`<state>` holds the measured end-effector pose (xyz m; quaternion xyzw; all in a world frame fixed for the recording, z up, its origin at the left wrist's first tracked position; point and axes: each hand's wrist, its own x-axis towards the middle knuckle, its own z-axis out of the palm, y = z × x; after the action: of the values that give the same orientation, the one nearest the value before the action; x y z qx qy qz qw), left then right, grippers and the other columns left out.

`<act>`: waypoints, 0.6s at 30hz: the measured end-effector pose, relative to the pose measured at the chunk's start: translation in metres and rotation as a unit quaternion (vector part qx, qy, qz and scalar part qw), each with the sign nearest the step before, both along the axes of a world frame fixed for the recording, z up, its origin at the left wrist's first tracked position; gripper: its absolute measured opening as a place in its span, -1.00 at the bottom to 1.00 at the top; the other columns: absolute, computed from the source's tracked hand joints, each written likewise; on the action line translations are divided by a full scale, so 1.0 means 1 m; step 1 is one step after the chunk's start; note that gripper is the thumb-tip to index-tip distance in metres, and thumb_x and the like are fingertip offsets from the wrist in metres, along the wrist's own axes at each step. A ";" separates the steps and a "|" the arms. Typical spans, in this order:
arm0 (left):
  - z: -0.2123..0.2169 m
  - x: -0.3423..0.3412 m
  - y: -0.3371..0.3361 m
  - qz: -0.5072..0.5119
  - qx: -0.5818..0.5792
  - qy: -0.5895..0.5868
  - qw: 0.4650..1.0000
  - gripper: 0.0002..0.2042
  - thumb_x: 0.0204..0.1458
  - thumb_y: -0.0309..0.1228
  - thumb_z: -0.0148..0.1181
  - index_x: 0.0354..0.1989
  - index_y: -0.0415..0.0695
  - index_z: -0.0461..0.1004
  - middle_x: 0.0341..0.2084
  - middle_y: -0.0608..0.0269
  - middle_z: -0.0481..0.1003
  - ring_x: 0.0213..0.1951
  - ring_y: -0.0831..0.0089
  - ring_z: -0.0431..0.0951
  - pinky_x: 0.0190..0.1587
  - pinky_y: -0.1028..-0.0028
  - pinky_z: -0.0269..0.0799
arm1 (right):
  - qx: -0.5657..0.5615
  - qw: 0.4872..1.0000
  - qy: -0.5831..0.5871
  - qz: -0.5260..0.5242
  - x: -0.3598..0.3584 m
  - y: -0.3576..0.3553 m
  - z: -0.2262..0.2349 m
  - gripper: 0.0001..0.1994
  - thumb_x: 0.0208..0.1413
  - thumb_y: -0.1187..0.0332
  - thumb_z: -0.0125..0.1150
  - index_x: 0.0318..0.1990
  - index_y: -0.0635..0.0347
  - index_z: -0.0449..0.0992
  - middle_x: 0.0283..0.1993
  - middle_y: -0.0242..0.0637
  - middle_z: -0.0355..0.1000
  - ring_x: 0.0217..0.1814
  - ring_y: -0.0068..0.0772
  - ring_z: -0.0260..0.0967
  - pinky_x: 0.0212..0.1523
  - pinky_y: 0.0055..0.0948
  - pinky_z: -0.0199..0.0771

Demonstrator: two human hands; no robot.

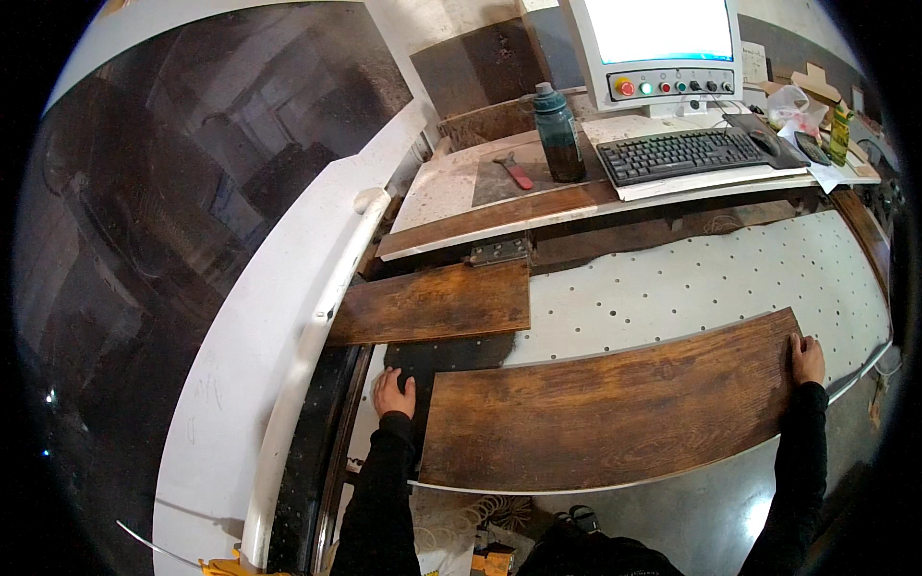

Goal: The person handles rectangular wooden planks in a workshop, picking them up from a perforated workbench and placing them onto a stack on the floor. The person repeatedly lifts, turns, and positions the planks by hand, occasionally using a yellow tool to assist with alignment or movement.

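Both hands, apparently flat and unclenched, press opposite ends of the wooden plank (pixel 615 403) between them.

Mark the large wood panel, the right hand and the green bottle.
large wood panel (pixel 615 403), head view, middle of its top face
right hand (pixel 807 359), head view, back of the hand
green bottle (pixel 560 139), head view, its body

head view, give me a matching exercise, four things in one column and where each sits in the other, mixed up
Things:
1. dark green plastic bottle
2. black computer keyboard
3. long brown wood-grain board
4. shorter brown wood-grain plank

Places:
A. on the white perforated table, between the left hand and the right hand
B. beside the red-handled tool on the shelf
C. under the control panel with coloured buttons
D. just below the metal hinge

Pairs: 1-B, 2-C, 3-A, 4-D
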<state>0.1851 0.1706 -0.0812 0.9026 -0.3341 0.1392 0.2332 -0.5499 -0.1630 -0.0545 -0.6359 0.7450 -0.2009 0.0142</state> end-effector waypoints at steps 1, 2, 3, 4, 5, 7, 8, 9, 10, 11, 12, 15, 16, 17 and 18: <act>0.000 -0.001 0.000 0.001 -0.001 0.004 1.000 -0.61 -0.01 -0.20 0.15 -0.03 -0.15 0.43 0.07 0.04 0.34 0.12 0.12 0.28 0.18 0.21 0.15 | -0.004 1.000 -0.002 0.002 0.000 0.000 0.000 -0.51 0.16 0.00 -0.07 -0.30 0.38 0.42 -0.27 0.05 0.35 -0.20 0.06 0.31 -0.16 -0.16 0.31; 0.002 -0.002 0.000 0.001 -0.001 0.006 1.000 -0.60 -0.01 -0.21 0.15 -0.03 -0.15 0.43 0.07 0.04 0.34 0.12 0.12 0.28 0.18 0.21 0.15 | -0.008 1.000 -0.005 0.004 0.000 0.001 0.000 -0.52 0.16 0.00 -0.07 -0.31 0.38 0.42 -0.27 0.05 0.35 -0.20 0.07 0.31 -0.16 -0.16 0.31; 0.003 -0.002 0.000 0.002 -0.002 0.009 1.000 -0.60 -0.01 -0.21 0.15 -0.03 -0.15 0.43 0.07 0.04 0.34 0.12 0.12 0.28 0.18 0.21 0.15 | -0.012 1.000 -0.007 0.005 0.000 0.001 -0.001 -0.52 0.16 0.00 -0.07 -0.32 0.38 0.42 -0.26 0.05 0.35 -0.20 0.07 0.30 -0.16 -0.16 0.31; 0.002 -0.002 -0.001 -0.001 -0.002 0.004 1.000 -0.60 -0.02 -0.21 0.15 -0.03 -0.15 0.43 0.06 0.04 0.35 0.12 0.12 0.28 0.18 0.21 0.15 | -0.015 1.000 -0.007 0.006 0.000 0.001 -0.002 -0.52 0.16 0.00 -0.07 -0.31 0.38 0.42 -0.27 0.05 0.36 -0.20 0.07 0.31 -0.15 -0.16 0.30; 0.001 -0.001 0.000 -0.004 -0.003 0.000 1.000 -0.60 -0.02 -0.21 0.15 -0.03 -0.15 0.43 0.06 0.04 0.35 0.12 0.12 0.28 0.18 0.21 0.15 | -0.020 1.000 -0.007 0.007 0.000 0.001 -0.002 -0.51 0.16 0.00 -0.08 -0.31 0.38 0.43 -0.27 0.06 0.37 -0.20 0.06 0.32 -0.14 -0.15 0.30; 0.001 0.000 0.001 -0.005 -0.003 -0.006 1.000 -0.60 -0.02 -0.21 0.15 -0.03 -0.15 0.43 0.06 0.04 0.35 0.12 0.11 0.29 0.17 0.20 0.15 | -0.019 1.000 -0.008 0.004 0.003 0.002 0.002 -0.51 0.16 -0.01 -0.08 -0.30 0.39 0.43 -0.27 0.07 0.38 -0.19 0.07 0.33 -0.12 -0.15 0.30; 0.000 0.000 0.001 -0.004 -0.002 -0.008 1.000 -0.60 -0.02 -0.21 0.15 -0.03 -0.15 0.43 0.06 0.04 0.35 0.11 0.11 0.29 0.17 0.20 0.15 | -0.013 1.000 -0.008 0.000 0.007 0.005 0.007 -0.50 0.16 -0.01 -0.08 -0.30 0.39 0.43 -0.27 0.08 0.38 -0.19 0.07 0.33 -0.12 -0.15 0.30; 0.000 0.000 0.001 -0.002 -0.001 -0.010 1.000 -0.60 -0.02 -0.21 0.15 -0.03 -0.15 0.42 0.06 0.04 0.35 0.11 0.11 0.29 0.17 0.20 0.15 | -0.007 1.000 -0.008 -0.003 0.009 0.007 0.010 -0.50 0.16 -0.01 -0.08 -0.30 0.39 0.43 -0.27 0.08 0.38 -0.19 0.07 0.33 -0.12 -0.15 0.30; 0.000 0.000 0.002 -0.004 -0.001 -0.013 1.000 -0.60 -0.02 -0.21 0.15 -0.03 -0.15 0.43 0.06 0.04 0.35 0.11 0.11 0.29 0.17 0.20 0.15 | -0.007 1.000 -0.008 -0.002 0.007 0.004 0.006 -0.51 0.16 -0.01 -0.08 -0.30 0.39 0.42 -0.26 0.07 0.37 -0.19 0.07 0.32 -0.12 -0.15 0.30; 0.000 0.000 0.001 -0.007 -0.001 -0.014 1.000 -0.60 -0.02 -0.21 0.15 -0.03 -0.15 0.43 0.06 0.04 0.35 0.11 0.10 0.29 0.17 0.19 0.15 | -0.008 1.000 -0.008 -0.002 0.004 0.002 0.004 -0.51 0.16 0.00 -0.08 -0.30 0.39 0.42 -0.25 0.06 0.35 -0.19 0.07 0.31 -0.13 -0.15 0.30; 0.000 0.000 0.000 -0.010 -0.002 -0.016 1.000 -0.60 -0.02 -0.21 0.15 -0.03 -0.15 0.43 0.05 0.04 0.35 0.10 0.10 0.30 0.16 0.19 0.16 | -0.009 1.000 -0.008 -0.002 0.002 0.001 0.002 -0.52 0.16 0.00 -0.08 -0.30 0.38 0.41 -0.25 0.05 0.34 -0.19 0.08 0.31 -0.14 -0.14 0.30; -0.001 0.001 0.001 -0.008 0.002 -0.025 1.000 -0.61 -0.01 -0.20 0.15 -0.04 -0.14 0.43 0.04 0.04 0.36 0.10 0.10 0.30 0.16 0.19 0.16 | -0.004 1.000 -0.006 0.001 0.005 0.004 0.006 -0.49 0.16 -0.01 -0.09 -0.28 0.41 0.43 -0.27 0.09 0.38 -0.19 0.09 0.33 -0.11 -0.15 0.30; 0.000 0.000 0.001 -0.007 0.003 -0.025 1.000 -0.61 -0.01 -0.20 0.15 -0.04 -0.14 0.43 0.04 0.04 0.36 0.10 0.10 0.30 0.15 0.19 0.16 | -0.005 1.000 -0.009 0.002 0.006 0.004 0.007 -0.49 0.16 -0.01 -0.09 -0.28 0.40 0.43 -0.26 0.09 0.38 -0.18 0.09 0.33 -0.11 -0.15 0.30; 0.001 -0.001 0.001 -0.006 0.004 -0.025 1.000 -0.61 -0.01 -0.21 0.15 -0.04 -0.14 0.43 0.04 0.04 0.36 0.09 0.11 0.30 0.15 0.19 0.17 | -0.005 1.000 -0.012 0.002 0.006 0.005 0.007 -0.49 0.16 -0.01 -0.09 -0.27 0.40 0.44 -0.26 0.09 0.38 -0.18 0.09 0.33 -0.11 -0.15 0.30; 0.001 -0.001 0.001 -0.005 0.005 -0.025 1.000 -0.61 -0.01 -0.21 0.15 -0.04 -0.14 0.43 0.04 0.04 0.36 0.09 0.11 0.30 0.15 0.19 0.17 | -0.005 1.000 -0.015 0.002 0.006 0.005 0.007 -0.49 0.16 -0.01 -0.09 -0.27 0.40 0.44 -0.25 0.09 0.37 -0.18 0.09 0.33 -0.11 -0.15 0.30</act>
<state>0.1836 0.1718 -0.0798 0.8984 -0.3445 0.1588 0.2212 -0.5437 -0.1582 -0.0474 -0.6346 0.7421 -0.2145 0.0227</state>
